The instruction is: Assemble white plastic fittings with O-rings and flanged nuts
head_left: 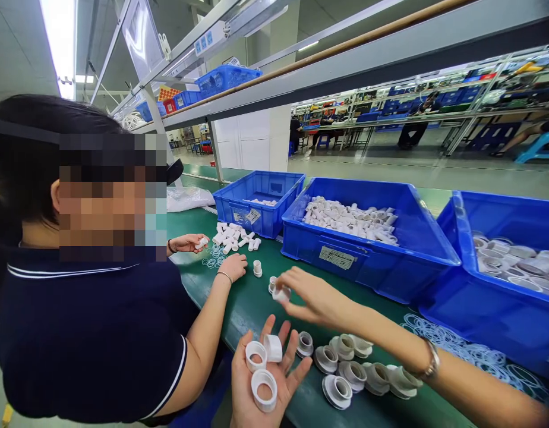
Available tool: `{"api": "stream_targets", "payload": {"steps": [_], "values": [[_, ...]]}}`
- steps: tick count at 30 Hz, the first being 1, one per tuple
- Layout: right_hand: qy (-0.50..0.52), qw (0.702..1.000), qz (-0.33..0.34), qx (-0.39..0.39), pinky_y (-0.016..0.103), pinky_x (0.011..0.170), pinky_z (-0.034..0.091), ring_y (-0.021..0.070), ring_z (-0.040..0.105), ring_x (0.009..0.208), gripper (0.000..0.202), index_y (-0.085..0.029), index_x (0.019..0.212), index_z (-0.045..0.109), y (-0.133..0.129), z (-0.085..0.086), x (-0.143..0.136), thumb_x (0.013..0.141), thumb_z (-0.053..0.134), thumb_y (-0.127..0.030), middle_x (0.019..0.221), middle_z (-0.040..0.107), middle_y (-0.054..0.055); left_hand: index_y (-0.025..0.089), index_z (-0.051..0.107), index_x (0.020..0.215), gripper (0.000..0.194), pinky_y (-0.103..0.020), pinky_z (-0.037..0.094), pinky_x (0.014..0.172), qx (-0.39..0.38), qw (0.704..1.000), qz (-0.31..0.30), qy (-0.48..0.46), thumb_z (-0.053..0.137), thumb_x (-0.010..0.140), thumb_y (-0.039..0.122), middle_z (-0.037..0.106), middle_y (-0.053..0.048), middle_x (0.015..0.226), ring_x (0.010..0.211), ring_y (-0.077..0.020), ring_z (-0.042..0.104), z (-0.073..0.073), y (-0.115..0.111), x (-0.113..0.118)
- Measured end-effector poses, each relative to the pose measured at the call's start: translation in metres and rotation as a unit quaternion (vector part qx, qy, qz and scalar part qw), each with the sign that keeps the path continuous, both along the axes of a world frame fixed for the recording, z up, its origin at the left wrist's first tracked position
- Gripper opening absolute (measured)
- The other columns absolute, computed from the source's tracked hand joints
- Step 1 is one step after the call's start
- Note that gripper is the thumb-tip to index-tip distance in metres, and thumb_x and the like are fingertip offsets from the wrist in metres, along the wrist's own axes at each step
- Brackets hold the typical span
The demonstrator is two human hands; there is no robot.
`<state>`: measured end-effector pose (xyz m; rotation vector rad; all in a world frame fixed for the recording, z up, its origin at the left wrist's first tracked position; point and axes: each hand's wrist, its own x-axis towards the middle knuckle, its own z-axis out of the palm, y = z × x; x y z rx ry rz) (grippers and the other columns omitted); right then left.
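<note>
- Left hand, near middle: palm up, fingers spread and apart, not clamped. Three white rings lie in the palm and at the base of the fingers.
- Right hand, farther off, reaching in from the right: thumb and fingers clamped on a single white collar, slightly blurred. The two hands are apart.
- Collar sits at a small white fitting on the green bench; contact between them, cannot tell.
- Flanged fittings, greyish white, grouped on the bench right of the left hand, beneath the right forearm. Most stand flange down.
- Pale blue loops in a loose tangle, right side, beyond the forearm, in front of the right bin, which contains larger white rings.
- Middle bin, blue: heaped white pieces, label on near wall. Left bin: a few white pieces.
- Co-worker at left, dark shirt, both hands at the bench; one holds a small white piece. White tubes piled just beside.
- One short fitting upright between co-worker and right hand.
</note>
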<state>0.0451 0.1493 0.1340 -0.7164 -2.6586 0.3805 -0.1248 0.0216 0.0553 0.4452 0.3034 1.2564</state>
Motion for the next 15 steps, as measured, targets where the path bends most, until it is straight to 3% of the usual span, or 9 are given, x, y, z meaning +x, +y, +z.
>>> {"api": "stream_targets", "payload": {"steps": [2,4,10,15], "values": [[0.019,0.999,-0.039,-0.008,0.034,0.083,0.047,0.0217,0.055,0.093,0.008,-0.019,0.102,0.053,0.022,-0.009,-0.002,0.097,0.055,-0.025,0.101,0.059,0.007,0.03,0.063,0.135,0.05,-0.052,0.027,0.123,-0.05,0.991,-0.028,-0.122,0.042,0.095,0.052,0.051,-0.002,0.15,0.145,-0.0253,0.042,-0.015,-0.018,0.008],[0.003,0.999,-0.041,-0.009,0.034,0.083,0.048,0.0217,0.055,0.093,0.008,-0.019,0.099,0.052,0.04,-0.021,-0.007,0.098,0.055,-0.026,0.102,0.059,0.008,0.025,0.064,0.134,0.049,-0.051,0.025,0.124,-0.067,0.982,-0.034,-0.174,0.044,0.096,0.048,0.051,-0.005,0.151,0.145,-0.0257,0.041,-0.024,-0.018,0.008],[-0.081,0.997,-0.013,-0.004,0.036,0.077,0.05,0.0253,0.058,0.089,0.007,-0.016,0.098,0.06,0.058,-0.049,-0.016,0.097,0.058,-0.023,0.097,0.063,0.01,0.025,0.064,0.134,0.047,-0.049,0.025,0.125,-0.068,0.981,-0.026,-0.182,0.047,0.095,0.046,0.05,-0.005,0.151,0.146,-0.0249,0.04,-0.025,-0.004,-0.002],[-0.112,0.994,0.003,-0.009,0.042,0.084,0.05,0.0287,0.058,0.098,0.017,-0.015,0.101,0.065,0.047,-0.045,0.007,0.1,0.056,-0.029,0.111,0.063,0.015,0.024,0.062,0.137,0.048,-0.049,0.025,0.125,-0.056,0.984,-0.014,-0.166,0.047,0.096,0.044,0.045,-0.005,0.155,0.148,-0.0252,0.036,-0.023,-0.007,-0.005]]}}
